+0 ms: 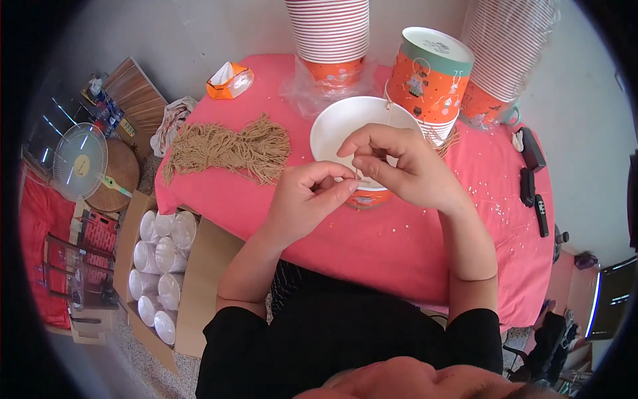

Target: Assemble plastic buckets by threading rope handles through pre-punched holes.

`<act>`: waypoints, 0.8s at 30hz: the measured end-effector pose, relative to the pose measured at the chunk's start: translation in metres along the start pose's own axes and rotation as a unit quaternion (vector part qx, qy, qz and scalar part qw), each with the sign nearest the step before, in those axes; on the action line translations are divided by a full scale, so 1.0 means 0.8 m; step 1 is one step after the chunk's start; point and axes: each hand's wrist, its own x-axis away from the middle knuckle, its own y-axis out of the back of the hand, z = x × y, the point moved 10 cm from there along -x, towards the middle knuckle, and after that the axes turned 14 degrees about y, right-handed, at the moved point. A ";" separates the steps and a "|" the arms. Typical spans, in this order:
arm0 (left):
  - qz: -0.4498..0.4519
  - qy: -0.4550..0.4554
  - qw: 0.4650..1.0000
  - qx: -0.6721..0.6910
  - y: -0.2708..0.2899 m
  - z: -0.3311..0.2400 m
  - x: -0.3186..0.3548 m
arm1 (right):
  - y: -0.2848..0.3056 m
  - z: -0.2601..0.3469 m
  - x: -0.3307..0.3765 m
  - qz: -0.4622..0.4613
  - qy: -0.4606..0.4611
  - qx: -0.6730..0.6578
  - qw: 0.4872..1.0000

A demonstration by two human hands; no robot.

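Observation:
A white paper bucket [332,123] with an orange printed outside stands open side up in front of me. Over its near rim, my left hand [311,196] pinches a thin tan cord [357,174] between thumb and forefinger. My right hand [402,163] hangs over the bucket's mouth, fingers curled and thumb close to the forefinger tip; whatever lies between them is too small to make out. Another tan cord [389,105] crosses the bucket's far rim. To the left lies a bundle of tan cords [229,149] on the pink tablecloth [319,243].
Upside-down orange and green buckets [425,83] are stacked behind, by tall stacks of buckets [329,33] in clear plastic [508,53]. An orange tissue pack [229,81] lies far left. Small white bits [488,196] and black devices [527,186] are at right. A carton [203,282] holds wrapped white goods.

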 end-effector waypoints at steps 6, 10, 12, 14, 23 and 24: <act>0.007 0.089 0.988 0.125 0.011 0.034 -0.011 | 0.022 0.015 -0.006 -0.071 0.153 0.199 0.965; 0.041 0.142 0.955 0.256 0.012 0.060 -0.015 | 0.007 0.021 -0.006 -0.015 0.150 0.176 0.973; 0.052 0.145 0.948 0.278 0.009 0.061 -0.016 | -0.002 0.045 -0.006 -0.005 0.220 0.311 0.925; 0.053 0.140 0.949 0.278 0.008 0.059 -0.016 | -0.005 0.045 -0.006 -0.010 0.221 0.318 0.922; 0.046 0.078 0.983 0.161 0.015 0.039 -0.011 | 0.016 0.048 -0.004 -0.015 0.199 0.269 0.942; 0.045 0.078 0.983 0.161 0.016 0.040 -0.010 | 0.018 0.046 -0.004 -0.017 0.189 0.252 0.949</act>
